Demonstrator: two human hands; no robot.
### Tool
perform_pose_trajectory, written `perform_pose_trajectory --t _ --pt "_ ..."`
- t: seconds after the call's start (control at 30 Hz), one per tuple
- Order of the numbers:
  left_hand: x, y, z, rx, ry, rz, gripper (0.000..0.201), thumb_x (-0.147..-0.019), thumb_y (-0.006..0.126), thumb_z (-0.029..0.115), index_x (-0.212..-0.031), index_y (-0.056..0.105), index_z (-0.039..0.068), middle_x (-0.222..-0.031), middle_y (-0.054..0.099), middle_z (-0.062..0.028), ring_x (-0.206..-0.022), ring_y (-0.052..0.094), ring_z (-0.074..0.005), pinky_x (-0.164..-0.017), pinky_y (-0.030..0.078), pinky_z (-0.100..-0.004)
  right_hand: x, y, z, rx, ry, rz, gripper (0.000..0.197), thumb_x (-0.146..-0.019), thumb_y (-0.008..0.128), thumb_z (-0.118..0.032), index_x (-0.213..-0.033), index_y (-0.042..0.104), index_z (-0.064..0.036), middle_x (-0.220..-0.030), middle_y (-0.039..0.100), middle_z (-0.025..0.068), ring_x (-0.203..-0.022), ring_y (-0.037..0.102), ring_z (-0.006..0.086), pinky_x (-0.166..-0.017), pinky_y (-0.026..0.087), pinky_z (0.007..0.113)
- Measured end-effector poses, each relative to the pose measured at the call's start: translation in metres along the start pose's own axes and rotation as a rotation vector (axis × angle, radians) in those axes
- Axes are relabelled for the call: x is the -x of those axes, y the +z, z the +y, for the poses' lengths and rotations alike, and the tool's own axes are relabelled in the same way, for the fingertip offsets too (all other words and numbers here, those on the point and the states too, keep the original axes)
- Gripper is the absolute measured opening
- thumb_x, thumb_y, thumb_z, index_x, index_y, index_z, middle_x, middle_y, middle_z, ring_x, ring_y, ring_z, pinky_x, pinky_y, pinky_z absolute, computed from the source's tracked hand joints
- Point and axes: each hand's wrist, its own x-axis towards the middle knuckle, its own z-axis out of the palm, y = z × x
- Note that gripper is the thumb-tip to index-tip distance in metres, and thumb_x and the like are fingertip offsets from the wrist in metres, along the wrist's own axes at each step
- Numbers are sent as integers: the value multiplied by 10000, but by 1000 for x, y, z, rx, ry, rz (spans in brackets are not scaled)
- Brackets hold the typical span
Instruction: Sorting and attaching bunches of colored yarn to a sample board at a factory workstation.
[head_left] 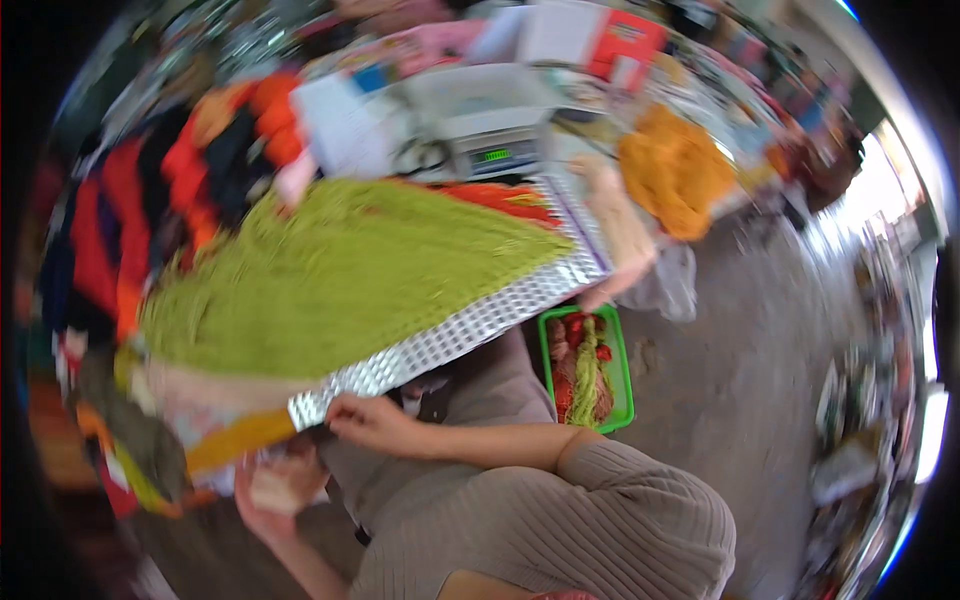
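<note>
Light green yarn (370, 270) lies spread in a wide layer over a silver chequered sheet (470, 325) in front of me. My right hand (375, 425) is at the sheet's near corner, its fingers curled together by the edge; what they pinch, if anything, is too small to make out. Lower left, my left hand (270, 495) is raised palm inward below a strip of orange-yellow yarn (235, 445). It is smeared by motion, so its fingers and anything pale in them do not show clearly.
A scale (490, 150) with a lit green display stands beyond the yarn. Orange yarn (675, 170) lies at its right, red and dark bundles (120, 220) at far left. On the floor, a green tray (625, 395) holds small skeins. Shelved goods (850, 460) line the right.
</note>
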Motion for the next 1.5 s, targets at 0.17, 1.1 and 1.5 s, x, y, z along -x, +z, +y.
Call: perform_pose_trajectory --t 0.17,1.1,1.5 --pt "-37 80 -33 240 -16 42 396 -919 416 300 -1167 515 8 -1080 577 -143 -901 565 -266 -850 447 -431 -5 -12 -24 -124 233 51 108 -887 542 -102 -987 548 -62 -772 572 10 -633 510 64 -578 437 204" --pt "-44 105 -35 324 144 -20 337 -915 439 347 -837 598 60 -1117 609 -134 -1304 265 -398 -981 354 -536 -7 -3 -18 -283 456 -201 132 -898 558 -157 -848 567 -35 -716 519 0 -590 449 61 -538 359 186" --pt "9 -51 41 340 -58 297 285 -943 353 205 -696 433 88 -473 322 38 -317 264 -55 -295 216 -197 10 -90 -116 -1075 -154 200 183 -920 480 -290 -913 474 -107 -728 469 -32 -604 425 59 -550 369 220"
